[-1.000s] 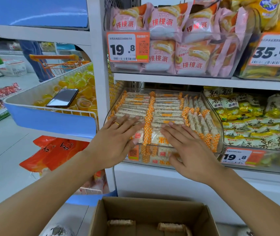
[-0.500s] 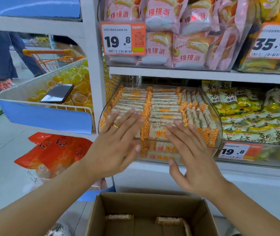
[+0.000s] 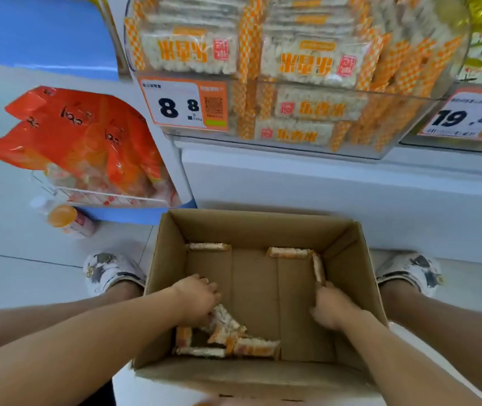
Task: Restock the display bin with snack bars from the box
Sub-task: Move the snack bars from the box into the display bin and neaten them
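An open cardboard box [image 3: 251, 227] stands on the floor between my feet. My left hand [image 3: 197, 300] reaches into its near left corner, fingers curled over one snack bar [image 3: 223, 316] of a small heap [image 3: 251, 347]. At the right wall, my right hand [image 3: 333, 309] curls its fingers round the near end of a bar standing on edge [image 3: 319, 268]. Two more bars [image 3: 207, 246] [image 3: 288, 252] lie along the far wall. Above, the clear display bin [image 3: 403, 98] is packed with orange-and-white bars.
A white shelf base [image 3: 321, 194] rises just behind the box. Orange bags [image 3: 81, 142] fill a wire basket at the left, with a bottle [image 3: 70, 219] on the floor below. My slippered feet [image 3: 108, 271] [image 3: 412, 271] flank the box. Price tags [image 3: 181, 104] hang on the bins.
Both hands left the bars in the display bin and dropped into the box. My view swung down from the shelves to the box and floor.
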